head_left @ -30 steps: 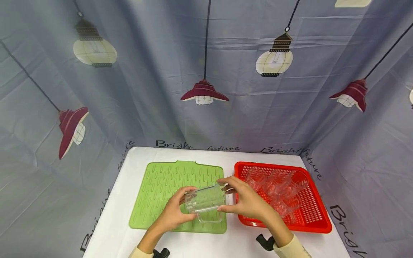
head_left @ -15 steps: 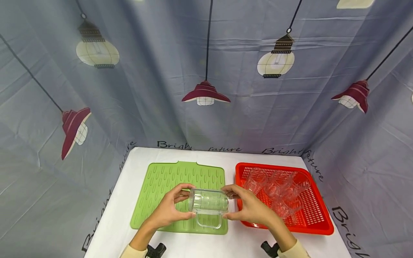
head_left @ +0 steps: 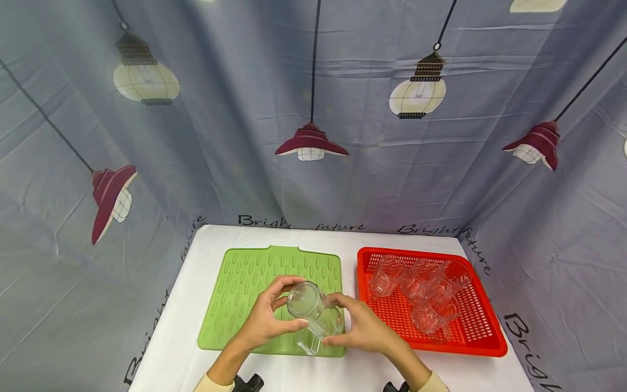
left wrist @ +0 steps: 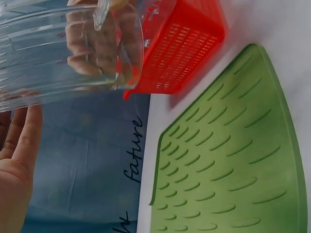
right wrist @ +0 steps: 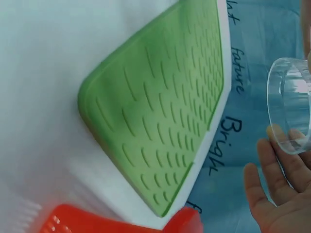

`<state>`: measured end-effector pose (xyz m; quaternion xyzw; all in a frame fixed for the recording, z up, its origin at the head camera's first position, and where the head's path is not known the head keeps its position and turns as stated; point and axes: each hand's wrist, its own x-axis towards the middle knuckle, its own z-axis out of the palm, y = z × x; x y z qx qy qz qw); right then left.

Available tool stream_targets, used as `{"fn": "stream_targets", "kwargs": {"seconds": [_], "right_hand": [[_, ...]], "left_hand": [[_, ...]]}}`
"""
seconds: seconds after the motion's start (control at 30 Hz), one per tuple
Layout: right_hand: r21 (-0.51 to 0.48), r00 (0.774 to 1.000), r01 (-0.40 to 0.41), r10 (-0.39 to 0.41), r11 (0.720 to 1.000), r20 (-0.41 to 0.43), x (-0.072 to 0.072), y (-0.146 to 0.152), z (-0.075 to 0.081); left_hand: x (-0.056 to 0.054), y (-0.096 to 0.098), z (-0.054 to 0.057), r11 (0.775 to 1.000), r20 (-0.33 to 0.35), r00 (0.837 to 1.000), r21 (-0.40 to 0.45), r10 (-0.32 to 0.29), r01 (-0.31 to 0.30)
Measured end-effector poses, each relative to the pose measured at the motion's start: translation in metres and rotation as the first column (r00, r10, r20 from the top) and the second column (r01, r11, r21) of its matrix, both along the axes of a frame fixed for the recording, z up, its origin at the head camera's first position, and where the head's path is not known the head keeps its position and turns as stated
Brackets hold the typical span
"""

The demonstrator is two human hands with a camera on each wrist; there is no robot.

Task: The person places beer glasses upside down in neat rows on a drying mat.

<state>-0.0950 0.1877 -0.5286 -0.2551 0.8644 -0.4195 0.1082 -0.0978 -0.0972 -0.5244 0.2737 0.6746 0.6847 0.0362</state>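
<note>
A clear mug (head_left: 323,316) with a handle (head_left: 308,344) is held in the air over the front right of the green ridged mat (head_left: 245,283). It lies tilted, with one round end turned up toward the head camera. My left hand (head_left: 268,314) grips that end between thumb and fingers. At the opposite end, my right hand (head_left: 366,325) holds the mug the same way. Through the mug's clear wall (left wrist: 43,53), the left wrist view shows fingers of the other hand. Only part of the mug (right wrist: 291,104) enters the right wrist view.
To the right stands a red perforated basket (head_left: 482,305) with several clear mugs (head_left: 387,276) lying in it. Mat and basket are on a white-covered table (head_left: 171,343). A grey-blue curtain (head_left: 235,136) printed with lamps hangs behind and at the sides.
The mug has turned from lying sideways between my hands to having one round end face up toward the head camera. My right hand has shifted left, away from the basket.
</note>
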Motion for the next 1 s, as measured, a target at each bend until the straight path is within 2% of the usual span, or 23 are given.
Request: {"fn": "stream_targets", "kwargs": {"seconds": [0.3, 0.7, 1.0], "right_hand": [[0.004, 1.0, -0.013, 0.013, 1.0, 0.006, 0.001, -0.004, -0.004], [-0.037, 0.999, -0.003, 0.005, 0.999, 0.05, 0.0, -0.004, -0.002], [-0.009, 0.998, 0.031, -0.031, 0.999, 0.049, 0.004, -0.007, -0.001]], "left_hand": [[0.003, 0.012, -0.003, 1.0, 0.004, 1.0, -0.001, -0.028, 0.028], [0.002, 0.012, -0.001, 1.0, -0.011, 1.0, -0.005, 0.005, -0.005], [-0.006, 0.003, 0.001, 0.997, -0.022, 0.998, -0.053, 0.058, -0.059]]}}
